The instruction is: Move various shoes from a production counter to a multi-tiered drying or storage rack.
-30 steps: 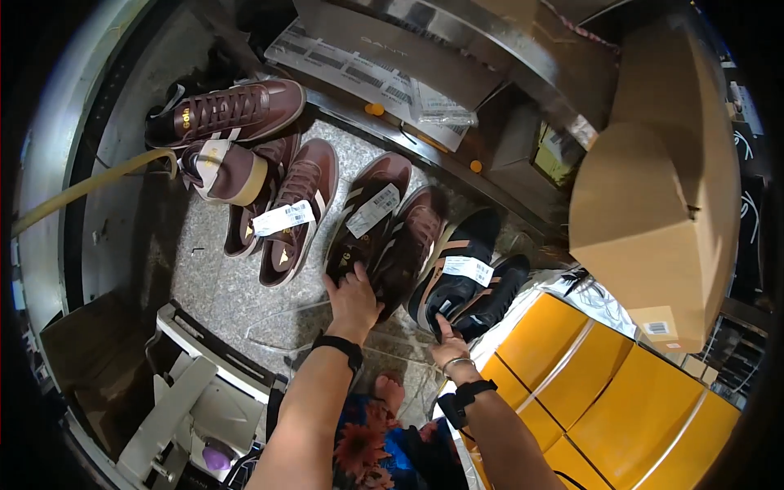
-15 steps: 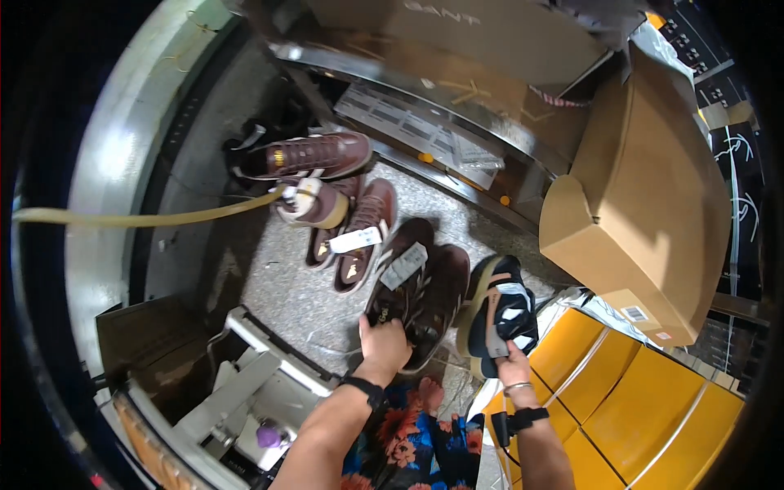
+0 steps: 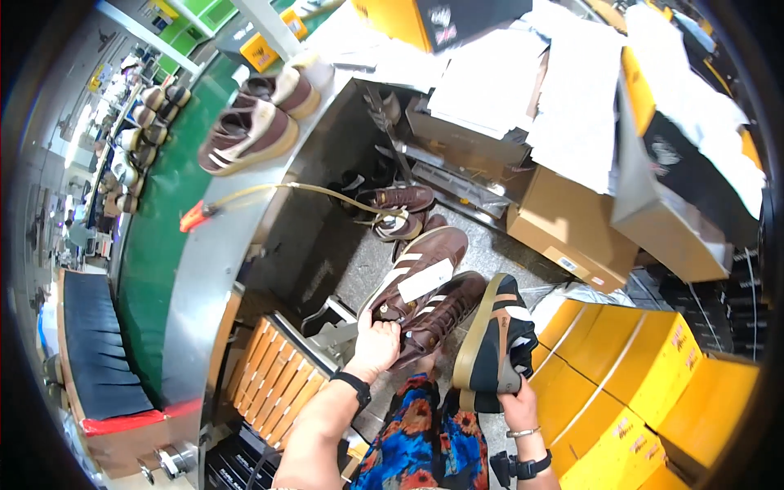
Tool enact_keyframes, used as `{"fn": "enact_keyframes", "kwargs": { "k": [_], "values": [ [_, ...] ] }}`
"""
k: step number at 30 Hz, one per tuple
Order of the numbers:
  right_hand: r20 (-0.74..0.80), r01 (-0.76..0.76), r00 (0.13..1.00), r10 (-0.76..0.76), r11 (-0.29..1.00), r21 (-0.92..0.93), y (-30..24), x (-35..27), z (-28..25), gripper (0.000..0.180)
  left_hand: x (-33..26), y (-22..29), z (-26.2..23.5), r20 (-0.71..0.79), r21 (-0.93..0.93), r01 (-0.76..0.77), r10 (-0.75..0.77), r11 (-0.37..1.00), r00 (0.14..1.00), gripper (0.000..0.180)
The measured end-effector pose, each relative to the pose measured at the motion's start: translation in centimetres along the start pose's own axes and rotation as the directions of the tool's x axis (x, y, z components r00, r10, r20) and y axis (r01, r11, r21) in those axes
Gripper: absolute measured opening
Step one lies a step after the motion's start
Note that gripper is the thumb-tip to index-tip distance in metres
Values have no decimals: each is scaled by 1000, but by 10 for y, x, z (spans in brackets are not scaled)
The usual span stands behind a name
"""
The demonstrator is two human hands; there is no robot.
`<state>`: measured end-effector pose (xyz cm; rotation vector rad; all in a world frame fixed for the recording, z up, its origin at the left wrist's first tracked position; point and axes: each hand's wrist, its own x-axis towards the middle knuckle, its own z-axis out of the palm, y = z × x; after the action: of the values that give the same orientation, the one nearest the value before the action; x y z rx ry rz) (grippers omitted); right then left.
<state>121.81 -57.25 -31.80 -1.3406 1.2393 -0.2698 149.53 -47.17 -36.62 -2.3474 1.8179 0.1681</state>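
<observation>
My left hand (image 3: pixel 377 347) is closed around the heel ends of a pair of dark brown sneakers (image 3: pixel 443 247) with pale stripes. A blank-looking white tag (image 3: pixel 425 280) lies across the pair. In my right hand (image 3: pixel 518 406) is a pair of black sneakers (image 3: pixel 483 353) with gum-coloured soles and a tan stripe, gripped at the heels, soles turned to the left. Both pairs are up off the floor, side by side in front of my legs. Further in, more brown sneakers (image 3: pixel 400 196) stand on the speckled floor.
A metal bench (image 3: pixel 245 208) curves along the left, with brown-and-cream sneakers (image 3: pixel 249 137) on it. A yellow hose (image 3: pixel 302 186) crosses from it. Yellow boxes (image 3: pixel 584 347) are stacked at right, below a cardboard box (image 3: pixel 572 220). White paper (image 3: pixel 486 86) covers cartons behind.
My view has tilted up, bringing the bench and the room at left into sight. Both held pairs have risen from the floor toward me, and the black sneakers have turned to show their side.
</observation>
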Motion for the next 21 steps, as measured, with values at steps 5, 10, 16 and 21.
{"fn": "enact_keyframes", "kwargs": {
  "k": [5,10,16,21],
  "values": [
    [-64,155,984,-168,973,-172,-53,-115,-34,17,-34,-9,-97,-161,11,-178,178,984,971,23],
    [-257,181,941,-221,968,-171,-86,-225,-62,16,-61,-4,-175,-373,39,-310,301,950,878,21],
    [-484,243,874,-46,903,354,-103,-379,-90,38,-114,24,-265,-170,-78,-419,402,904,900,21],
    [-520,288,825,-220,956,52,-79,-495,-129,30,-195,90,-358,259,-924,24,580,381,772,12]
  ]
}}
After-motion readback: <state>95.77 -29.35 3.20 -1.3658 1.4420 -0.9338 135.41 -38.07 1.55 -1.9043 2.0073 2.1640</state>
